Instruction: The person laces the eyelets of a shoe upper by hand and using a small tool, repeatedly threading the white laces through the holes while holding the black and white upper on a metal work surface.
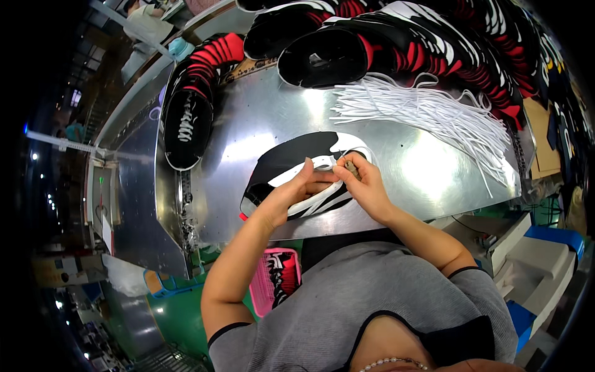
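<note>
A black and white shoe upper (291, 154) lies on the metal table in front of me, a small red tab at its left end. My left hand (296, 191) is closed on the upper at its opening, thumb raised along the white eyelet edge. My right hand (367, 186) pinches at the upper's right end, holding a small brown-handled tool (351, 168), like a lacing hook, whose tip I cannot make out. A white shoelace (322, 197) runs beside my fingers, over the upper.
A bundle of white shoelaces (427, 111) lies at the right back of the metal table (229, 217). Nested black, red and white uppers (328, 59) line the far edge. Another stack, with a laced upper (188, 127), stands left. Below the table is a pink basket (260, 291) of uppers.
</note>
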### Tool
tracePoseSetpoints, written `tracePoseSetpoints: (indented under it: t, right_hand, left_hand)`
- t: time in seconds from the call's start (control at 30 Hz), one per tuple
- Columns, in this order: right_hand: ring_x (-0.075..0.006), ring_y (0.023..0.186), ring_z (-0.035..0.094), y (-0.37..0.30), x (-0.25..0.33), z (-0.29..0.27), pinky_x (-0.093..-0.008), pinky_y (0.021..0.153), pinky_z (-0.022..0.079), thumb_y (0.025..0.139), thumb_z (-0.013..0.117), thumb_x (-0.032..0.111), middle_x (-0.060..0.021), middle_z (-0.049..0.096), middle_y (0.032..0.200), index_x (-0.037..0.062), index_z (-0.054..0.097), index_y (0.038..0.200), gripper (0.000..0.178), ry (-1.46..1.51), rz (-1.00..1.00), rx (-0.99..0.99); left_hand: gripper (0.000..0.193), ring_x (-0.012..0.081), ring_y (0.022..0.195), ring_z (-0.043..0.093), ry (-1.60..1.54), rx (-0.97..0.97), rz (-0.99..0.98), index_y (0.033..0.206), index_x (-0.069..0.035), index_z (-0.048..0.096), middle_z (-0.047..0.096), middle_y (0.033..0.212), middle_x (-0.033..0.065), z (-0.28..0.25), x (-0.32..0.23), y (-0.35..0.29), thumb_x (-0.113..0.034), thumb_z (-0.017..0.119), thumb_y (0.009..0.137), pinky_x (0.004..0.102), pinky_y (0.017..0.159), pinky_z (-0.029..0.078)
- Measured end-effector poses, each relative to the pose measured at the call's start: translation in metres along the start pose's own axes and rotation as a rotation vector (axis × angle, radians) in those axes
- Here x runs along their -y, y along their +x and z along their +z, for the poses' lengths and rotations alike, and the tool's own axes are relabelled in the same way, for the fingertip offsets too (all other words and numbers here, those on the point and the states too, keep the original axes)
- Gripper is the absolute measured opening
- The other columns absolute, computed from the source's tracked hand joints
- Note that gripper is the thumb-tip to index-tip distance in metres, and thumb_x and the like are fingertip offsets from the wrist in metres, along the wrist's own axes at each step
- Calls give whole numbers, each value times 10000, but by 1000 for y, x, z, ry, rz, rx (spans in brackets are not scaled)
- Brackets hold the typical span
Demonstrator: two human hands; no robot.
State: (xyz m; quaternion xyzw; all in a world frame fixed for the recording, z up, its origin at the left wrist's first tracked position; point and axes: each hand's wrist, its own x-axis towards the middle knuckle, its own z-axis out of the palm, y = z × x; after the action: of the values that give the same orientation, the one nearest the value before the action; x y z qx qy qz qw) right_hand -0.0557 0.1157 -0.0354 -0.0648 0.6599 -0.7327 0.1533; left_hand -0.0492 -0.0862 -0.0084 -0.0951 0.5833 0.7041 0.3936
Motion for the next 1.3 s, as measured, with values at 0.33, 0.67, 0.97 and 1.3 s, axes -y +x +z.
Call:
tracePoseSetpoints:
  t: [0.33,0.67,0.97,1.3]
  right_hand:
    - [-13,606,393,-49,47,-89,-180,504,286,951,606,200,64,565,759,113,597,942,88,-41,-148,-346]
    - [3,597,440,-68,17,-134,-167,501,333,913,661,202,60,588,825,112,631,1001,129,-109,-179,-265]
    - [-16,623,466,-5,28,-12,-188,568,358,933,637,195,20,649,752,61,643,904,137,72,11,169]
    - [-70,710,574,-13,23,-16,-229,645,435,934,631,199,-12,670,776,25,627,948,175,-118,51,160]
  left_hand:
    - [672,237,1168,534,-69,-537,315,1406,-17,467,523,1388,102,-10,11,1,-519,544,966,324,1002,421]
    - [647,275,1370,418,-22,-321,403,1405,67,430,470,1438,203,-3,14,4,-449,466,1017,356,1158,277]
    - [368,165,1111,579,8,-252,501,1234,4,589,637,1168,91,43,14,-6,-286,493,1029,295,978,432]
    - [225,98,901,628,-141,-459,488,1074,-11,683,689,981,37,63,30,7,-195,587,988,240,799,489]
